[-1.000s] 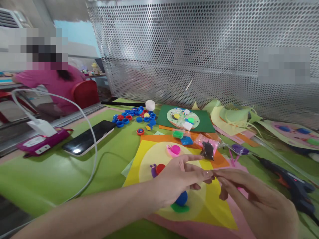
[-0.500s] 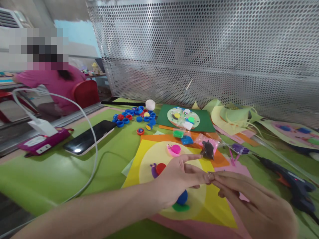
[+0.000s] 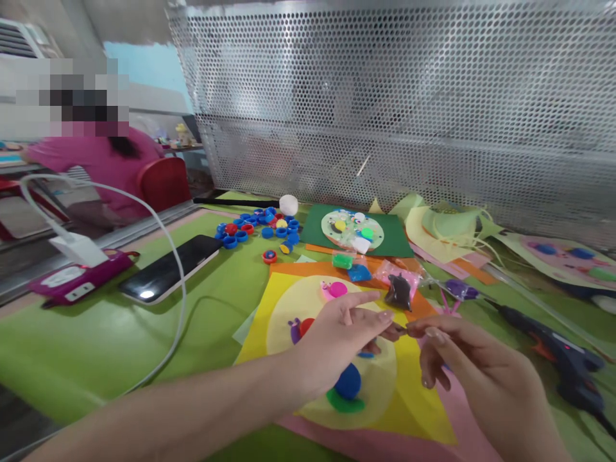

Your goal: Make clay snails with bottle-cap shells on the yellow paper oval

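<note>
Perforated metal screen [image 3: 385,96] stands behind the yellow sheet [image 3: 423,398]. The sheet lies on a green table [image 3: 96,346] and carries a pale circle [image 3: 298,308].

Left hand [image 3: 337,346] and right hand [image 3: 481,378] hover over the yellow sheet, fingertips meeting. Both pinch a tiny dark piece [image 3: 402,329] between thumb and finger, other fingers loosely spread. The piece is too small to tell what it is; it sits above the sheet's far right part.

Glue gun [image 3: 563,359] lies right of the yellow sheet. Phone [image 3: 168,273] lies left of it, screen up, one counted. Dark green sheet [image 3: 399,237] lies beyond the yellow sheet.

Bottle caps [image 3: 260,228] are clustered beyond the sheet's left corner, mostly blue, a few red; too many and too small to count.

Small clear bags just beyond the yellow sheet hold clay: green lump [image 3: 343,260], blue lump [image 3: 360,273], black lump [image 3: 399,289], purple lump [image 3: 459,289]. Four counted.

Three snail figures on the pale circle: pink shell [image 3: 334,289], red shell [image 3: 301,327], blue shell [image 3: 347,385] on a green base.
</note>
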